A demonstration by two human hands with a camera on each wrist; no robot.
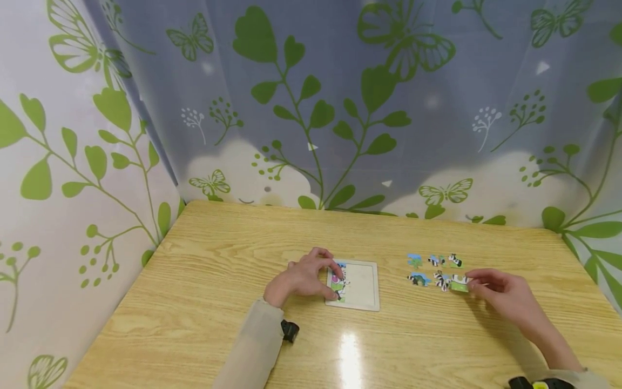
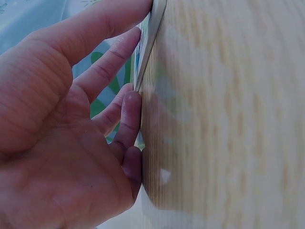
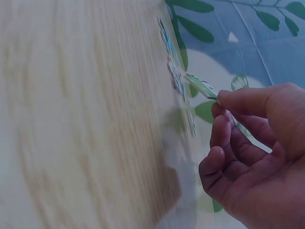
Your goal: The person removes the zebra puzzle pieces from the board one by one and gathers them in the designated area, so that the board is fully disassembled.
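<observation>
A shallow white puzzle tray (image 1: 362, 286) lies on the table, with colourful pieces fitted along its left side. My left hand (image 1: 308, 274) rests over that side, its thumb and index fingertip on the fitted pieces. In the left wrist view, the lower fingers (image 2: 128, 117) are loosely bent beside the tray's thin edge. To the right, my right hand (image 1: 502, 292) pinches a green and white puzzle piece (image 3: 202, 87) between thumb and fingertips. The piece is tilted and raised off the table in the right wrist view. Several loose puzzle pieces (image 1: 435, 261) lie just left of this hand.
The loose pieces form two short rows on the wood-grain table (image 1: 218, 259). Behind and at the sides hangs a curtain (image 1: 311, 108) printed with leaves and butterflies. A bright light reflection shows on the table's near part.
</observation>
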